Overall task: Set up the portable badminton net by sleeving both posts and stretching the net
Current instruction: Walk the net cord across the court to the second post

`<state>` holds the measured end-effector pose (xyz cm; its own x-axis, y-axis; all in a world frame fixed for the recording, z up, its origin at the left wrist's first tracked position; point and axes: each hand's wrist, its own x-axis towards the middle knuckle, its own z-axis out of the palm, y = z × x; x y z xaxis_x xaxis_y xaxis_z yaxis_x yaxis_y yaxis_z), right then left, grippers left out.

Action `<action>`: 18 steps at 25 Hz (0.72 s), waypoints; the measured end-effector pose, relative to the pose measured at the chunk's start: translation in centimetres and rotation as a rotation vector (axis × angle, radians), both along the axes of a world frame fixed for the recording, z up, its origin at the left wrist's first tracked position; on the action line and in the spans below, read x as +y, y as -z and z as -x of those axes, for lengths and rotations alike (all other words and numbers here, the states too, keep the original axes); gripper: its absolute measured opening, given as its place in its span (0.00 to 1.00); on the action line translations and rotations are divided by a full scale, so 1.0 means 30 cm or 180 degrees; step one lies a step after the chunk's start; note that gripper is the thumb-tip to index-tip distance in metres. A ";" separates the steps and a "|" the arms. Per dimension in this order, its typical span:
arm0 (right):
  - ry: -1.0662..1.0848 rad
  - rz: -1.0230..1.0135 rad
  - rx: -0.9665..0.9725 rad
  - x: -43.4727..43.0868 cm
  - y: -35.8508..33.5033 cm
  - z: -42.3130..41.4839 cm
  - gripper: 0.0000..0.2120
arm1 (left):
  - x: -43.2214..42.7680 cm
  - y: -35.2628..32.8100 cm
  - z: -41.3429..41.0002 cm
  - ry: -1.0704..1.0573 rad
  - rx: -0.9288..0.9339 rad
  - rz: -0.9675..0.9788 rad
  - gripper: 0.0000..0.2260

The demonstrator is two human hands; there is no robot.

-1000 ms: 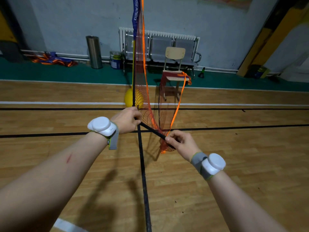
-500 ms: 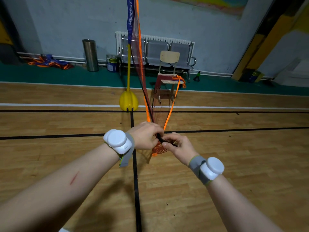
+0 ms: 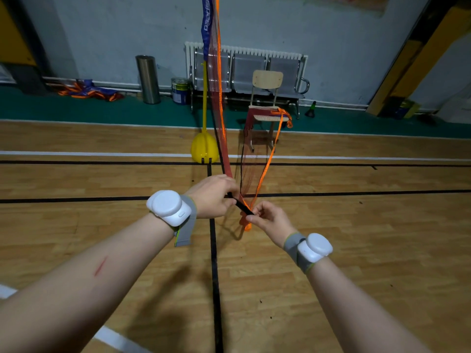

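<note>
A red mesh net with orange edging hangs slack from a yellow post, whose top wears a blue sleeve. The post stands in a yellow base on the court floor. Part of the net is draped over a wooden chair. A short black rod runs between my hands at the net's low end. My left hand grips its upper part together with the net. My right hand pinches its lower end, where the orange edge bunches.
A metal bench stands against the far wall behind the chair. A steel bin, a paint can and a pile of orange-blue netting lie on the green strip. A small dark cone sits to the right.
My hands first closed in together on the rod and net end, then drew slightly apart again. The view shifted so the yellow base is uncovered.
</note>
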<state>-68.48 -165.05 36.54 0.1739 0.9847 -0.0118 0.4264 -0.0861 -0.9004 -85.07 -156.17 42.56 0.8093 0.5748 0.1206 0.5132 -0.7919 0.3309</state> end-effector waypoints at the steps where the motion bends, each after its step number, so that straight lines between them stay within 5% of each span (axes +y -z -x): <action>1: -0.0042 0.0056 0.0019 -0.001 0.008 0.004 0.13 | 0.002 -0.002 0.016 -0.0041 -0.0028 0.0010 0.05; 13: -0.0006 0.0117 -0.0019 -0.022 0.065 0.128 0.02 | 0.051 0.035 0.213 -0.0295 -0.0005 0.0028 0.04; 18: 0.0058 -0.0321 -0.0101 -0.093 0.019 0.189 0.06 | 0.037 0.064 0.250 -0.0389 0.0062 0.0198 0.05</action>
<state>-74.15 -167.85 35.96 0.1905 0.9773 0.0928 0.4539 -0.0038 -0.8910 -92.58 -155.06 40.65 0.7347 0.6751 0.0665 0.6113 -0.7014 0.3665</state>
